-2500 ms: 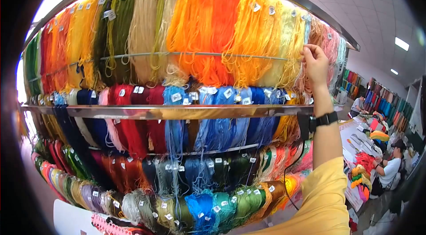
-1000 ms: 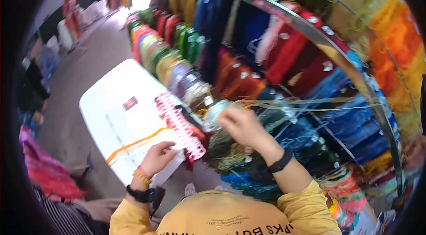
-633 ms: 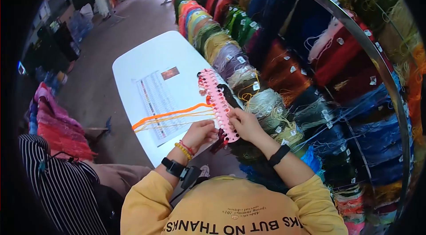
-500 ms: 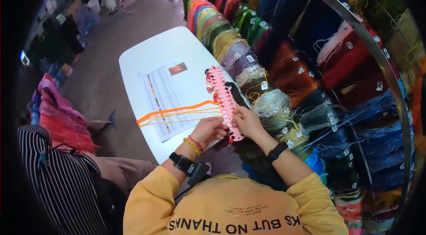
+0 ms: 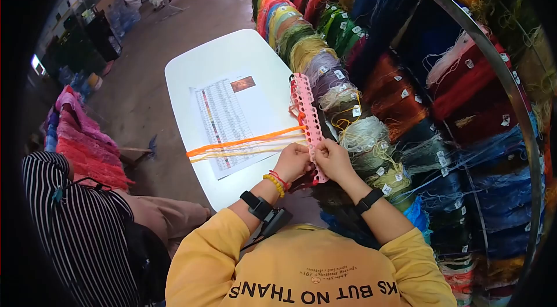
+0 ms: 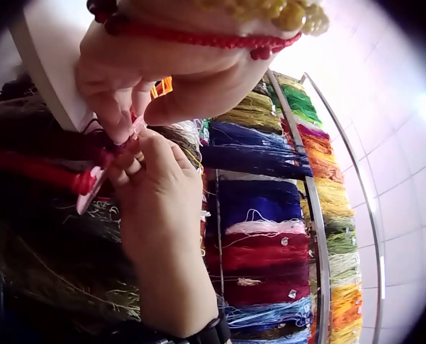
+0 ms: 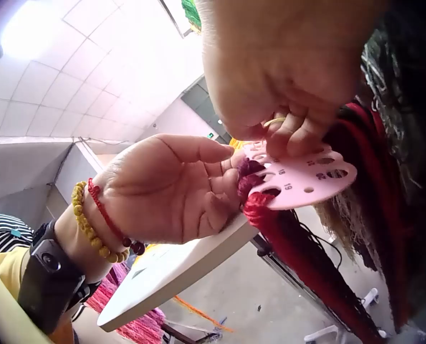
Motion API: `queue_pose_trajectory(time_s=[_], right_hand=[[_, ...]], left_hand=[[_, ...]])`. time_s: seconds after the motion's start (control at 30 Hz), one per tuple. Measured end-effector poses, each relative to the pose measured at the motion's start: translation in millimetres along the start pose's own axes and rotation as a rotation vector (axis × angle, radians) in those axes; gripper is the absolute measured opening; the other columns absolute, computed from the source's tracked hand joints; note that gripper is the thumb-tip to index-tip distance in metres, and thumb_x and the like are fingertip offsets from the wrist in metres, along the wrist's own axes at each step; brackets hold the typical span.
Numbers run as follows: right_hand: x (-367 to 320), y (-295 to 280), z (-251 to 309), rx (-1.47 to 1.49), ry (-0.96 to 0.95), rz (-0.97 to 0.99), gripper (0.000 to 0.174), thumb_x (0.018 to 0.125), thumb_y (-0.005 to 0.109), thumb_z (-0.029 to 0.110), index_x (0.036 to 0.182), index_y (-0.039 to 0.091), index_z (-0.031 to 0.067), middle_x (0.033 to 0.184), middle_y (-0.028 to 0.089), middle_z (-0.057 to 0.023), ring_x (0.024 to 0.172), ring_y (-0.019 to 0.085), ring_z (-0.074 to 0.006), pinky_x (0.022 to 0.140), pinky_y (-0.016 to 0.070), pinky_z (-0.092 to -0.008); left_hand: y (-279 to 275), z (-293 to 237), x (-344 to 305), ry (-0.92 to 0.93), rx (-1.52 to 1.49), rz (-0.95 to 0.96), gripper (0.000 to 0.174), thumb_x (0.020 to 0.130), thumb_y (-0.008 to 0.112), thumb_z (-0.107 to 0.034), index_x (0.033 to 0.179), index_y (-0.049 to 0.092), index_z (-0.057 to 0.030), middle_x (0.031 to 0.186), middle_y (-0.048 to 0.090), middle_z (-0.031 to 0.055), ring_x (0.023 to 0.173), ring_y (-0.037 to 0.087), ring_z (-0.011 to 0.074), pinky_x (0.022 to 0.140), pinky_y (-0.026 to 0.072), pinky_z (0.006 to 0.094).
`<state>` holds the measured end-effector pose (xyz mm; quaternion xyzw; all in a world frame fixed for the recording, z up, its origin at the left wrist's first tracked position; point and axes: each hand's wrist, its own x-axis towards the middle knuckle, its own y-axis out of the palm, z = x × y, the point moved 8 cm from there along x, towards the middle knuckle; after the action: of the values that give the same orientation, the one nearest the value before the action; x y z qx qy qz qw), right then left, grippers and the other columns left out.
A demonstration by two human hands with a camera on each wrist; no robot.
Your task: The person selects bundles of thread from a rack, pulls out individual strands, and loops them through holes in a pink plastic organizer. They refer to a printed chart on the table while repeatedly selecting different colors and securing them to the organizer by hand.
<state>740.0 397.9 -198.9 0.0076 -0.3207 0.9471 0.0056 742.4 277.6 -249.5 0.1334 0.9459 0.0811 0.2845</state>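
Observation:
A long pink thread card (image 5: 307, 107) with rows of holes stands over the right edge of the white table. My right hand (image 5: 333, 161) grips its near end from the right, fingers curled at the holes. From the other side my left hand (image 5: 293, 162) pinches the card's edge, its fingertips close to the right hand's. In the right wrist view, numbers are printed beside the holes, and red thread (image 7: 274, 222) and dark purple thread (image 7: 249, 175) are looped through them. Orange and yellow strands (image 5: 249, 142) run left from the card. Any fine strand between the fingertips is hidden.
The white table (image 5: 188, 66) carries a printed colour chart (image 5: 226, 118) with a small picture. Racks of labelled thread hanks (image 5: 368, 133) stand close on the right, with a curved metal rail (image 5: 490, 46). A person in striped clothing (image 5: 75, 214) is at the left.
My right hand has come down from the upper rack, where it touched the thread hanks, to the card. Both hands have drawn together at its near end, and the card has turned more upright.

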Motion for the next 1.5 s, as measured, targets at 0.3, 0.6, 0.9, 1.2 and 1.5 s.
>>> queue_pose_trajectory(time_s=[0.3, 0.6, 0.9, 1.2, 1.5], right_hand=[[4, 0, 16, -0.147, -0.181, 0.013, 0.012, 0.077, 0.06, 0.011, 0.079, 0.058, -0.0004, 0.069, 0.056, -0.0077, 0.057, 0.054, -0.0128, 0.054, 0.0435, -0.026], [0, 7, 7, -0.221, -0.28, 0.06, 0.013, 0.076, 0.059, 0.01, 0.086, 0.057, 0.0028, 0.076, 0.055, -0.012, 0.065, 0.056, -0.0255, 0.06, 0.0449, -0.0325], [-9, 0, 34, -0.218, -0.3, 0.02, 0.008, 0.077, 0.058, 0.009, 0.083, 0.055, 0.0034, 0.081, 0.056, -0.0134, 0.074, 0.056, -0.0321, 0.065, 0.0459, -0.0381], [-35, 20, 80, -0.568, -0.523, -0.003, 0.053, 0.065, 0.068, 0.021, 0.111, 0.047, 0.0061, 0.106, 0.048, -0.0144, 0.1, 0.047, -0.0326, 0.082, 0.0383, -0.041], [-27, 28, 60, -0.627, -0.41, 0.088, 0.059, 0.065, 0.065, 0.021, 0.119, 0.043, 0.0069, 0.103, 0.051, -0.0114, 0.099, 0.047, -0.0293, 0.078, 0.0409, -0.043]], left_hand=[[1, 3, 14, 0.063, -0.096, 0.049, 0.008, 0.082, 0.052, -0.002, 0.088, 0.057, 0.0011, 0.073, 0.058, 0.0047, 0.057, 0.054, 0.0098, 0.051, 0.0444, 0.0209], [-32, -9, 9, 0.114, 0.082, 0.02, 0.014, 0.086, 0.051, -0.011, 0.078, 0.057, -0.001, 0.067, 0.057, 0.0039, 0.055, 0.054, 0.0103, 0.048, 0.0431, 0.0226], [-10, -13, -30, -0.09, -0.486, 0.368, 0.01, 0.09, 0.048, -0.013, 0.087, 0.051, -0.0046, 0.083, 0.059, 0.005, 0.062, 0.054, 0.0083, 0.055, 0.0441, 0.0187], [-19, -4, -16, 0.027, -0.646, 0.245, 0.014, 0.089, 0.05, -0.011, 0.094, 0.058, -0.0001, 0.084, 0.061, 0.0047, 0.064, 0.054, 0.0063, 0.056, 0.0435, 0.0172], [-107, -7, -32, 0.185, -0.72, -0.079, 0.025, 0.09, 0.049, -0.024, 0.073, 0.053, -0.0066, 0.066, 0.055, 0.0036, 0.053, 0.049, 0.0105, 0.05, 0.0402, 0.0218]])
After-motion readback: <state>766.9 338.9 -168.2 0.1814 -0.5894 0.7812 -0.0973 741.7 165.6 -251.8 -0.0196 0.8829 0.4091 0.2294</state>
